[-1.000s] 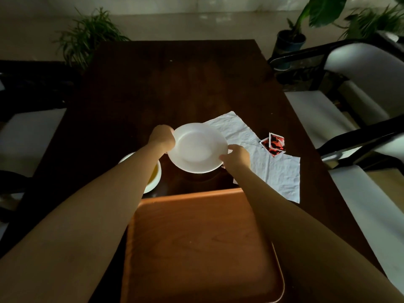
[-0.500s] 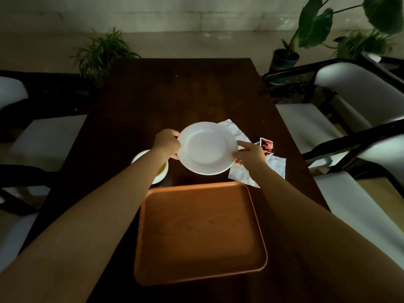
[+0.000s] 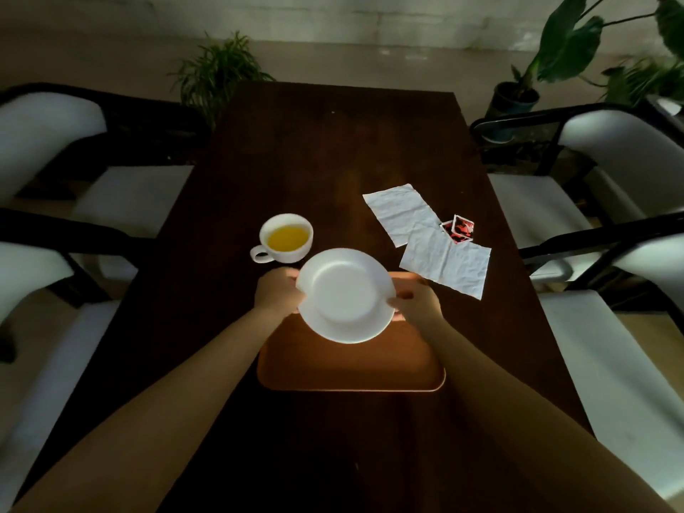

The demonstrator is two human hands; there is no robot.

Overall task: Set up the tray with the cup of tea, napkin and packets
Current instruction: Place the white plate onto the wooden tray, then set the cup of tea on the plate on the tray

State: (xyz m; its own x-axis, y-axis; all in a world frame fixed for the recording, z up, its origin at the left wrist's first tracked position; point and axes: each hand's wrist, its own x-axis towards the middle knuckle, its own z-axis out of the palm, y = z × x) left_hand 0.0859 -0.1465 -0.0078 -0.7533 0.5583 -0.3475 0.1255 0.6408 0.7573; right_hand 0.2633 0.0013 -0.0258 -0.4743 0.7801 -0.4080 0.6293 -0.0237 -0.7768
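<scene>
I hold a white saucer (image 3: 346, 295) by its rim with both hands, my left hand (image 3: 278, 293) on its left edge and my right hand (image 3: 416, 302) on its right edge. It hangs above the far part of the orange-brown tray (image 3: 351, 368). A white cup of yellow tea (image 3: 285, 237) stands on the dark table just beyond my left hand, handle pointing left. A crumpled white napkin (image 3: 429, 235) lies unfolded to the right of the tray. Red and black packets (image 3: 459, 229) rest on the napkin's right edge.
The dark wooden table (image 3: 333, 149) is long and narrow. White-cushioned chairs with black frames stand on the left (image 3: 48, 142) and on the right (image 3: 607, 172). Potted plants stand on the floor beyond the far end (image 3: 218, 75) and at the back right (image 3: 555, 61).
Both hands brought the saucer toward me, from above the table to above the tray's far part. The view pulled back, so the cup and the whole napkin now show.
</scene>
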